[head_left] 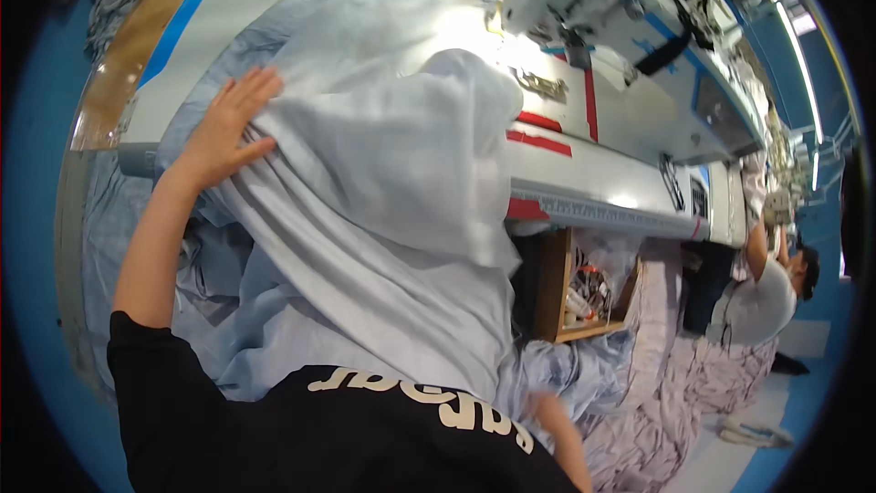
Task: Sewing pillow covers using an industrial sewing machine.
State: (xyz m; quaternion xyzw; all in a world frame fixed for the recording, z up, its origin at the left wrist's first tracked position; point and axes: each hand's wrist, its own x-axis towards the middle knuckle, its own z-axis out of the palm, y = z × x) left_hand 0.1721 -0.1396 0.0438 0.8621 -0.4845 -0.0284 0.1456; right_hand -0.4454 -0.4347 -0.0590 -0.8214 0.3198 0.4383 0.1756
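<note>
A large sheet of light blue-grey fabric (383,155) spreads over the sewing table and drapes down over its front edge toward my body. My left hand (228,128) lies on the left part of this fabric, palm down, with the fingers and thumb apart. Folds run from beside that hand down to the lower middle. Low on the right, next to my body, my right hand (549,413) is near the hanging cloth. Motion smears its fingers, so whether it grips the cloth cannot be told. The sewing machine (630,46) stands beyond the fabric's right side.
A wooden drawer (550,288) with small items hangs under the table edge, below a measuring tape (620,213). Red tape strips (540,142) mark the tabletop. Pinkish-grey cloth (675,383) heaps at the lower right. Another person (762,301) works farther right.
</note>
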